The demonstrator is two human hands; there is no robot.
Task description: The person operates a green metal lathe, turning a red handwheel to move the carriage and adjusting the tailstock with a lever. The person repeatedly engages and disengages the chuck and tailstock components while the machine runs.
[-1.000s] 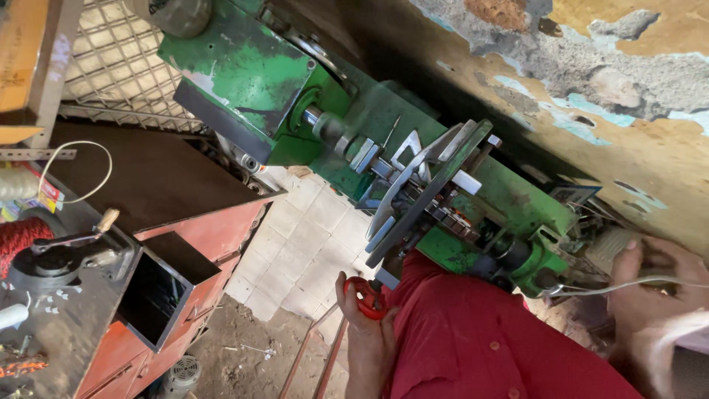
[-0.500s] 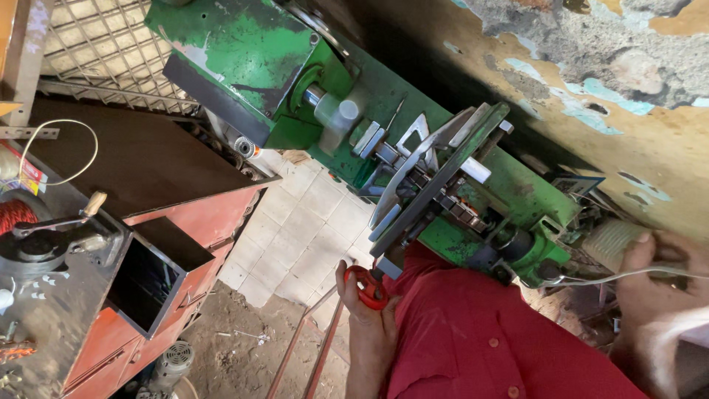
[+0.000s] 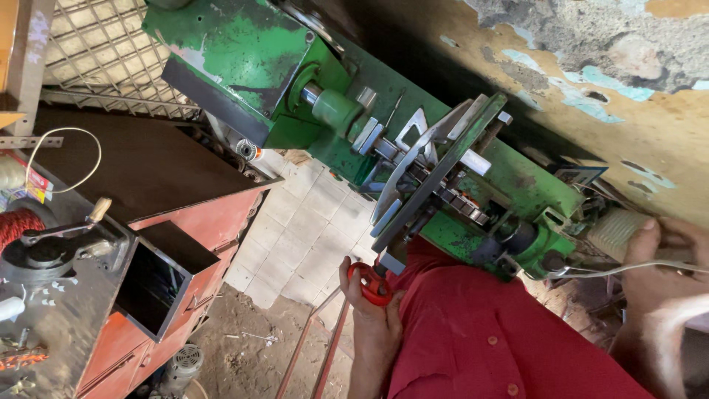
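Note:
A green bench machine (image 3: 258,52) with a grey metal wheel (image 3: 436,170) runs diagonally across the view. My left hand (image 3: 373,318) is closed around the red knob (image 3: 369,284) at the wheel's lower edge. My right hand (image 3: 661,273) rests at the machine's far end with its fingers on a pale ribbed block (image 3: 617,233). A thin white cable (image 3: 628,267) crosses over that hand. My red shirt (image 3: 487,332) fills the space between both hands.
A rust-red metal cabinet (image 3: 185,295) with an open dark box stands at the left, with a small hand tool (image 3: 52,247) and a red cord spool (image 3: 15,225) on its top. Wire mesh (image 3: 96,52) is behind it. A peeling wall (image 3: 628,89) lies beyond the machine, pale floor tiles (image 3: 303,229) below.
The view has shifted, so the machine sits a little higher and further left in frame. My left hand stays on the red knob and my right hand stays at the machine's end.

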